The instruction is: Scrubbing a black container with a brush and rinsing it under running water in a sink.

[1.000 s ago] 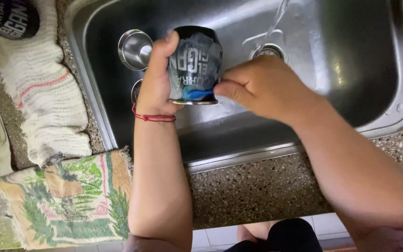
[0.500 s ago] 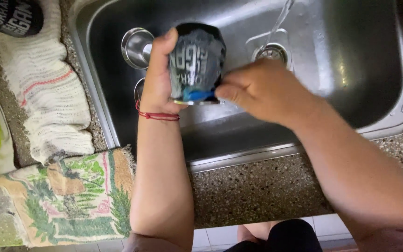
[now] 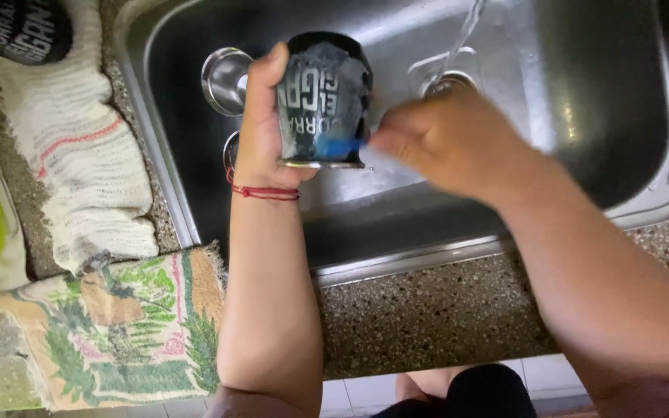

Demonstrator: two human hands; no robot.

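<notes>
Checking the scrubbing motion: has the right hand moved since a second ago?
Yes. The right hand has shifted slightly right of the cup, toward the sink drain.

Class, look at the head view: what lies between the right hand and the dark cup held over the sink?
A small blue scrubbing piece lies between the right hand and the dark cup, pressed against the cup's lower side.

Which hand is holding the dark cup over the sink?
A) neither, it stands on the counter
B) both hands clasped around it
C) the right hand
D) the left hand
D: the left hand, with a red string at its wrist, grips the dark cup above the sink, while the right hand only rubs its side.
</notes>
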